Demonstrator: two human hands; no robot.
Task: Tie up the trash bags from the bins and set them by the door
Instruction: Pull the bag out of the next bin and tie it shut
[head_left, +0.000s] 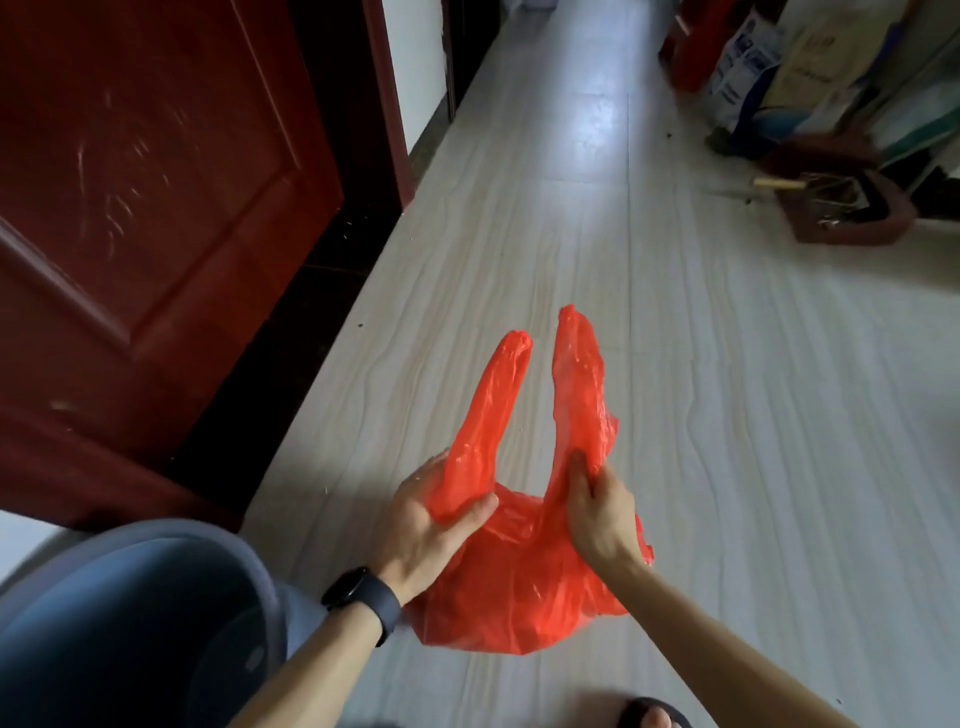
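A thin red plastic trash bag (519, 587) hangs just above the pale floor in front of me. Its two long handles stick up and away from me, side by side and untied. My left hand (431, 525), with a dark watch on the wrist, grips the base of the left handle (491, 400). My right hand (597, 514) pinches the base of the right handle (576, 384). A grey-blue bin (130, 623) stands at the lower left, close to my left arm. The dark red door (145, 208) is open on the left.
A long pale tiled hallway (727, 364) runs ahead. On the right wall side stand sacks and boxes (753, 57) and a dark red dustpan (841, 208) with debris. My sandalled foot (654, 714) shows at the bottom edge.
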